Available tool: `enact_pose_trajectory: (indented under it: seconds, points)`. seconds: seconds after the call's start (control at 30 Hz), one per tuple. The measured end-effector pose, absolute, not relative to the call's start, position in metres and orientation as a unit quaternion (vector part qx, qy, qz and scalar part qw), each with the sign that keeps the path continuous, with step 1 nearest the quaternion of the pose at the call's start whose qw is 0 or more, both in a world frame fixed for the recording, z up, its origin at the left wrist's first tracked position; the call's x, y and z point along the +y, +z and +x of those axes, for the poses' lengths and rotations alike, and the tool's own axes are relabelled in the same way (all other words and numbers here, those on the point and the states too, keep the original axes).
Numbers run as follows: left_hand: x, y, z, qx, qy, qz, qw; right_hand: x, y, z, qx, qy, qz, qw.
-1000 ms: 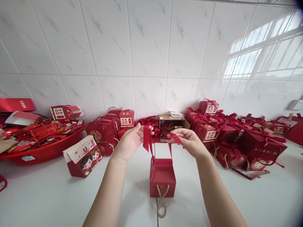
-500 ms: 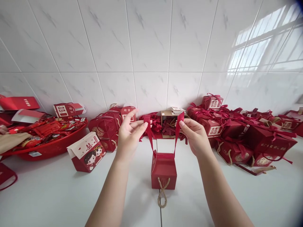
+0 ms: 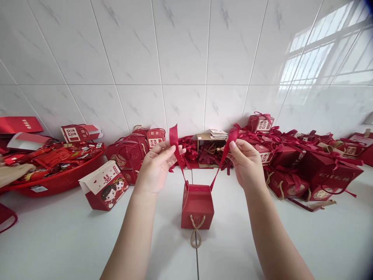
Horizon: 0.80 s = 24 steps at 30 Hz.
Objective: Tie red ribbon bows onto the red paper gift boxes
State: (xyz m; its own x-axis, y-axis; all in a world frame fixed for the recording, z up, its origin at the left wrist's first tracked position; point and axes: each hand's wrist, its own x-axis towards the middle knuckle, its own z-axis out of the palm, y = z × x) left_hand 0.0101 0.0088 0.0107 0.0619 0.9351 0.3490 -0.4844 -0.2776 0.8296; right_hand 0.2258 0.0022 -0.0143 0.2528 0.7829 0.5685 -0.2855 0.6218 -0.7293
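A small dark red gift box (image 3: 197, 208) stands upright on the white table, with a twisted rope handle (image 3: 196, 238) hanging down its near side. From its top a red ribbon (image 3: 180, 165) runs up in two ends spread in a V. My left hand (image 3: 155, 165) pinches the left end between thumb and fingers. The right end is pinched by my right hand (image 3: 244, 161), its tip sticking up past the thumb. Both hands are above the box and apart from it.
Left, a red basin (image 3: 62, 182) holds red packets, with another person's hand (image 3: 14, 171) in it. A printed box (image 3: 106, 186) stands nearby. An open carton (image 3: 212, 137) of ribbons is at the back; finished-looking red boxes (image 3: 326, 169) pile up right. A tiled wall (image 3: 186, 50) rises behind.
My hands have drawn slightly farther apart, spreading the ribbon ends wider. My left fingers have closed in more around the ribbon. The view has shifted a little.
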Motion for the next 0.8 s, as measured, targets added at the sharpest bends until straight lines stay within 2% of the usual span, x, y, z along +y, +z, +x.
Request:
enact_pose_trajectory:
  seconds: [0.17, 0.47, 0.8]
  points:
    - [0.009, 0.01, 0.012, 0.226, 0.658, 0.486, 0.529, 0.004, -0.015, 0.221, -0.498, 0.36, -0.255, 0.747]
    - [0.005, 0.013, 0.012, 0.166, 0.652, 0.481, 0.562, 0.007, -0.017, 0.222, -0.502, 0.358, -0.246, 0.748]
    - [0.001, 0.014, 0.017, 0.191, 0.648, 0.515, 0.529, 0.007, -0.017, 0.223, -0.501, 0.345, -0.27, 0.747]
